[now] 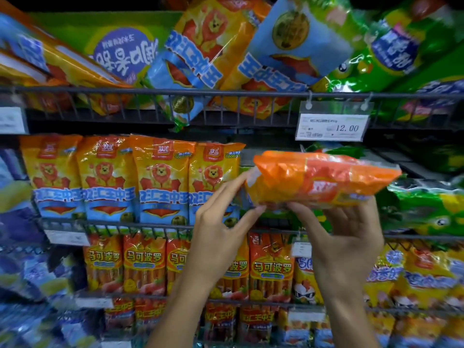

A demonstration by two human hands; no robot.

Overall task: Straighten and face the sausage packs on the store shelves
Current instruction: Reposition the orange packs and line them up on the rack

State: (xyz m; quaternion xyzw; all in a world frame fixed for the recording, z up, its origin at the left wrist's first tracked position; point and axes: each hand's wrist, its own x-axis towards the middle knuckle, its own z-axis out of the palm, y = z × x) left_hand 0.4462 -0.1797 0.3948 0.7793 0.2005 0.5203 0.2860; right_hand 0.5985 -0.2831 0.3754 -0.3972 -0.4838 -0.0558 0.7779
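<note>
At wire shelves [150, 92] | both hands' grip pinching orange pack [324, 179] | left hand [221, 227] | right hand [349, 232]

Middle shelf has four lion packs [135, 179] standing in a row, plus one orange pack [324, 179] held sideways in two hands, left hand [216, 232] and right hand [346, 237]. Below that I count about five red-orange sausage packs [144, 262], one half hidden by an arm. One readable price tag [332, 126], says 12.00. Top shelf is a jumbled pile, can't count it properly.
</note>
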